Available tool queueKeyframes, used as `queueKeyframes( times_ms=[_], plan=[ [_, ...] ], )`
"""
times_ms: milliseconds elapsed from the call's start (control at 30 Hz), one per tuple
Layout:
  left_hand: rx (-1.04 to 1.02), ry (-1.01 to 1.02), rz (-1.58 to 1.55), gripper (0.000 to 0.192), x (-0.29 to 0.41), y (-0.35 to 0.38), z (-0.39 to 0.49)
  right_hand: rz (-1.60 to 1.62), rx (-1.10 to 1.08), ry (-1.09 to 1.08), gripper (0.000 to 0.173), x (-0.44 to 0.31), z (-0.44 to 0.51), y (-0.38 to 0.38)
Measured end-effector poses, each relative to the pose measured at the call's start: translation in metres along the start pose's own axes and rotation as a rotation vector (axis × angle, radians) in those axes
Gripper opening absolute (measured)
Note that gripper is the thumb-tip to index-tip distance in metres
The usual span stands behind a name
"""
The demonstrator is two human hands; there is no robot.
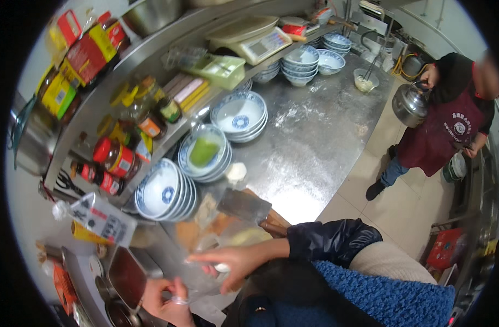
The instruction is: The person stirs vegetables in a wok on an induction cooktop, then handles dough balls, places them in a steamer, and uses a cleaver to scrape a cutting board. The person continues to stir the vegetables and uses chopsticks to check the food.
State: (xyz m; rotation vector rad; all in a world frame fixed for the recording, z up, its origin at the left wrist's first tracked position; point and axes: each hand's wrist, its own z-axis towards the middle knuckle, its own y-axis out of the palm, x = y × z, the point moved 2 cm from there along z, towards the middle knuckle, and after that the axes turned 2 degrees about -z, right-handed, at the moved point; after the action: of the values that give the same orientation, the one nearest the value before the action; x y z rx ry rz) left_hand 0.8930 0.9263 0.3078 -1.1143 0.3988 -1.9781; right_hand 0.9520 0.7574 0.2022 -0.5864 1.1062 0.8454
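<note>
My right hand (237,261) is low over the near end of the steel counter, thumb and index finger spread. Its curled fingers hold a small white piece (222,267), too blurred to name. My left hand (165,300) is lower and to the left, fingers bent, with clear plastic (180,301) at the fingertips; its grip is unclear. Beyond the right hand, a cleaver (245,205) lies across a wooden board (188,235). A white dough ball (236,172) rests on the counter. Green dough (204,152) sits under clear film in a patterned bowl (184,157).
A steel pan of reddish-brown contents (127,278) stands left of my left hand. Bowl stacks (157,192) line a shelf with sauce jars (114,157) and a scale (253,45). Flour dusts the counter (294,122). At right, a person in an apron (433,139) holds a kettle (411,105).
</note>
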Motion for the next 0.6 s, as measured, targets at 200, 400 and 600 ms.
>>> queueKeyframes(
  times_ms=[200, 400, 600],
  plan=[
    [-0.89, 0.023, -0.27, 0.013, 0.044, 0.049, 0.001, -0.237, -0.119, -0.054, 0.057, 0.037, -0.001, -0.008],
    [-0.168, -0.309, -0.482, 0.073, -0.023, 0.091, -0.034, -0.162, 0.536, -0.092, 0.027, 0.05, -0.005, -0.029],
    [-0.417, -0.322, -0.391, 0.025, -0.083, 0.144, -0.092, 0.049, 0.455, 0.075, 0.033, 0.051, -0.006, -0.042]
  ],
)
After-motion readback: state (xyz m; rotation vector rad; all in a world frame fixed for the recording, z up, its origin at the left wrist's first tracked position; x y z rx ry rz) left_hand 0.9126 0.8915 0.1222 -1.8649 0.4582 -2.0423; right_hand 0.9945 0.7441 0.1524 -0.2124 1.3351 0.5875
